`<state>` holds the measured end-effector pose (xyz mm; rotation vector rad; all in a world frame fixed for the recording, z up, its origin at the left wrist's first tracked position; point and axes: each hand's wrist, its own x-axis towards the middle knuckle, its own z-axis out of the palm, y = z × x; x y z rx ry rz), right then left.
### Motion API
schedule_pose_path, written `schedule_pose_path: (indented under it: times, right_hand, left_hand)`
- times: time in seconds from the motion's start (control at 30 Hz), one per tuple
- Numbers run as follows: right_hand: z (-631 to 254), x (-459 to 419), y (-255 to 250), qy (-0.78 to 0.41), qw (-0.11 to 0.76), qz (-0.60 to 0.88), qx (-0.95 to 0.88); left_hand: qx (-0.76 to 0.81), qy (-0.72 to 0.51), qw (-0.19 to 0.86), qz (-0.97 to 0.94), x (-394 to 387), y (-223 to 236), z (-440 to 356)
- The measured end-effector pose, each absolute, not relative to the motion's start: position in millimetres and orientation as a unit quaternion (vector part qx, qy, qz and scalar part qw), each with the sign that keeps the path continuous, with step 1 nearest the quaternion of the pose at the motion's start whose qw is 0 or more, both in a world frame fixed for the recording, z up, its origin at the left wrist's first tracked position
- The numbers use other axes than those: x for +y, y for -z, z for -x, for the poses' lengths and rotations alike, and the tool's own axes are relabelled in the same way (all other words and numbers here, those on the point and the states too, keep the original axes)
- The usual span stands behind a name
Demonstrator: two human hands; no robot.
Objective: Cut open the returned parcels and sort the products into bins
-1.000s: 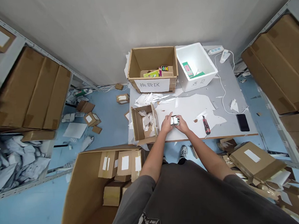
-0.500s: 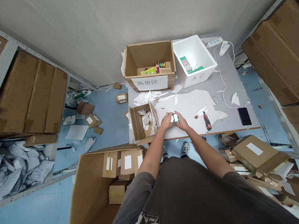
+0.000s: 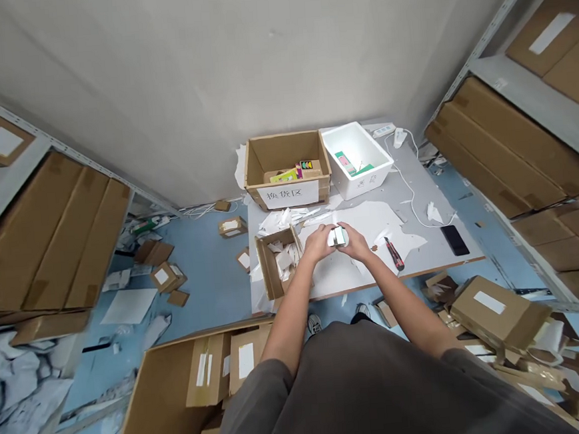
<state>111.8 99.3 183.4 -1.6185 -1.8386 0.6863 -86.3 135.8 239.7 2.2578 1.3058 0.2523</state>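
Both of my hands are closed around a small white and green box (image 3: 340, 236), held over the front part of the table. My left hand (image 3: 319, 243) grips its left side and my right hand (image 3: 353, 241) its right side. The fingers hide much of the box, so its printing cannot be read. Left of my left hand stands an open carton (image 3: 269, 267) with scraps of white paper inside. To the right of my right hand, a red and black utility knife (image 3: 394, 254) lies on white paper (image 3: 369, 216).
A labelled cardboard box (image 3: 251, 180) and a white bin (image 3: 362, 188) stand at the table's back, with small packages inside. A phone (image 3: 454, 240) and a power strip (image 3: 383, 130) lie at the right. Cartons (image 3: 487, 305) are piled on the floor, and a large box (image 3: 148, 402) stands lower left.
The view has tilted upward and shifted, so the table sits lower in the picture. My hands still hold the small box, which now shows a larger white face.
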Motion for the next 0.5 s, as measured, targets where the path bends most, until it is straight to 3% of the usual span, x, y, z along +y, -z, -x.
schedule_pose_path:
  times: [0.23,0.5]
  right_hand:
    - [-136,155,-270,-0.155,0.315,0.638,-0.685]
    - [-233,282,-337,-0.098,0.306,0.612,-0.722]
  left_hand:
    - [0.442,-0.155,0.197,-0.862,199,-323,57]
    - [0.447,-0.168,0.150,-0.866,322,-381,-45]
